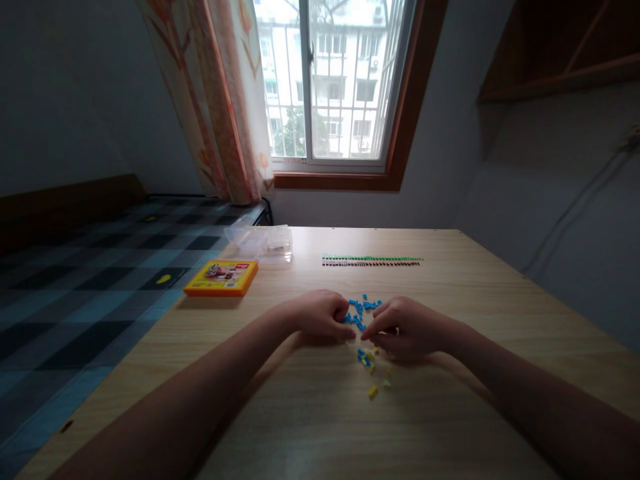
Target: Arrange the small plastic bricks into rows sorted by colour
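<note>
Small blue building blocks lie in a loose pile on the table between my hands. My left hand rests at the pile's left side, its fingers curled and its thumb against the nearest pieces. From the right, my right hand reaches in with index finger and thumb drawn close together near the pile's front. Whatever either hand pinches is too small or hidden to make out. Closer to me sits a little mixed cluster of blue and yellow blocks, and a single yellow block lies in front of it.
Two long rows of tiny pieces, green and dark brown, run across the table farther back. At left are a yellow-orange box and a clear plastic container. A bed with a checked cover adjoins the table's left side.
</note>
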`<state>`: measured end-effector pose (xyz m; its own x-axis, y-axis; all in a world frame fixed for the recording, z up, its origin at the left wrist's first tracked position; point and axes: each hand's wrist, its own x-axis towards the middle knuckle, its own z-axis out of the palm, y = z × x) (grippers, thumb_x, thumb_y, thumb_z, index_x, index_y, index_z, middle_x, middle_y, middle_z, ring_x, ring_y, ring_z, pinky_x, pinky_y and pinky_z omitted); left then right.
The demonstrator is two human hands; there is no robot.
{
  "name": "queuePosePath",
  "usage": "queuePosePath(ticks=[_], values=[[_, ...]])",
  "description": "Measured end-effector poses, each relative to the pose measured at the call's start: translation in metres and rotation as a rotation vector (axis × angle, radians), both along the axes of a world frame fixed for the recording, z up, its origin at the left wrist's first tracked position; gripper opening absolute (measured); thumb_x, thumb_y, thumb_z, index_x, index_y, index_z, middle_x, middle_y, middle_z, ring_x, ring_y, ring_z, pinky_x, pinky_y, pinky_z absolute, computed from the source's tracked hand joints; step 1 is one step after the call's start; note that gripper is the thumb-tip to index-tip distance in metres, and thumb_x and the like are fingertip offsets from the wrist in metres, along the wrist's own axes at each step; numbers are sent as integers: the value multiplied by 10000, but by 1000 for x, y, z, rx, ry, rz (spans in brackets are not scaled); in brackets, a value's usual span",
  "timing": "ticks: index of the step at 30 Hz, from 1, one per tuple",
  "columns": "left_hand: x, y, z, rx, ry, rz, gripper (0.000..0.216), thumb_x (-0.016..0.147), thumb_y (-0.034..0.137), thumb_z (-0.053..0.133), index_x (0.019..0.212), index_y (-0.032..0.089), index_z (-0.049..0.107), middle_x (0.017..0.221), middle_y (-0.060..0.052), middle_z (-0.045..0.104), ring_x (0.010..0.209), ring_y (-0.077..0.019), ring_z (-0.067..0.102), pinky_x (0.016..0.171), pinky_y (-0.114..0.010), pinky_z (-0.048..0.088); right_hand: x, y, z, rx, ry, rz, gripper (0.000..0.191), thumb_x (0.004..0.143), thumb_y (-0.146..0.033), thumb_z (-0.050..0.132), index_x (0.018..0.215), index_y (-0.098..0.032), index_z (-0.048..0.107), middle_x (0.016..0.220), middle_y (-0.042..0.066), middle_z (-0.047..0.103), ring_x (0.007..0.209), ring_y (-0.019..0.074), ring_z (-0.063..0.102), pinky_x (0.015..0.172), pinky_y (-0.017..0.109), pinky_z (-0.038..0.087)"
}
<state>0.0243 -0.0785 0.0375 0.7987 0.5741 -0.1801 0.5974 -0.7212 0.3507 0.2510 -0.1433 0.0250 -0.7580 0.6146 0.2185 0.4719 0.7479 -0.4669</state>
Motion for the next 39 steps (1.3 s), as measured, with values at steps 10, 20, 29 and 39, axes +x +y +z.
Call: queuePosePath(ticks=[10,20,29,39], values=[[1,0,1,-2,2,-1,464,731,623,599,643,180,491,641,28,512,605,-115,421,545,-262,249,-9,-7,1,-13,-79,40,292,804,-141,556,987,-237,763,838,25,735,699,117,623,638,213,413],[-1,1,-1,-11,3,3,439,721,602,613,659,183,498,646,32,514,605,-114,413,551,-263,250,-4,-3,2,101,-64,-68,266,843,-180,565,1009,-256,758,788,12,728,604,96,589,562,212,350],[-1,3,-4,-2,-2,-12,448,722,610,610,658,182,496,650,28,513,607,-114,415,549,-263,251,-13,-10,0,70,-114,21,264,822,-168,560,953,-258,770,781,13,727,622,103,583,592,219,364],[-1,1,-1,-2,7,-6,436,726,600,609,660,185,493,659,24,526,617,-119,427,559,-264,258,-3,-4,4,65,-43,-48,260,811,-153,564,955,-235,763,769,8,717,594,94,572,569,210,367]])
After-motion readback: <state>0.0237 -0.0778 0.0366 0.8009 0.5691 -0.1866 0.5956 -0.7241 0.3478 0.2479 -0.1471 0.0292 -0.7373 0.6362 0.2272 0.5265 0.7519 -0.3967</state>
